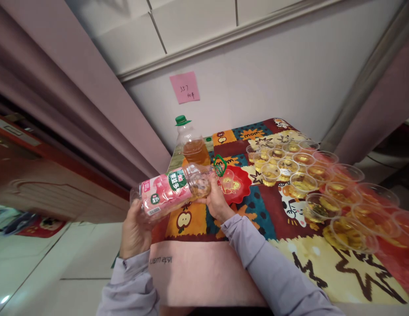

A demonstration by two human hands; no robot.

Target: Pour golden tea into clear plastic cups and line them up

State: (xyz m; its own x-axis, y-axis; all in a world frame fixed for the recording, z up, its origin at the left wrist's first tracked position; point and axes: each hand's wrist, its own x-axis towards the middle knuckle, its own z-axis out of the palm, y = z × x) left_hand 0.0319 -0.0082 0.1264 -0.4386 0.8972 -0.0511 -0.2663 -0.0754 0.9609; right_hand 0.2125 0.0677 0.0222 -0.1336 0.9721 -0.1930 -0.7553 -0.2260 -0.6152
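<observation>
A large clear juice bottle (164,188) with a pink label lies tilted nearly flat in the air between my hands. My left hand (135,230) is closed round its base. Near the neck, my right hand (217,197) grips the bottle from the right side. Some juice shows at the neck end, and a green handle ring (220,166) sits by the mouth. Just beyond the mouth, a clear plastic cup (228,179) stands on a red scalloped plate (245,180); its fill is hard to make out.
Another bottle (196,151), green-capped and partly full of amber juice, stands behind. Several clear cups (303,182) of yellow drink crowd the table's right side. A patterned cloth (257,215) covers the table against a wall with a pink note (184,87). A curtain (92,87) hangs at left.
</observation>
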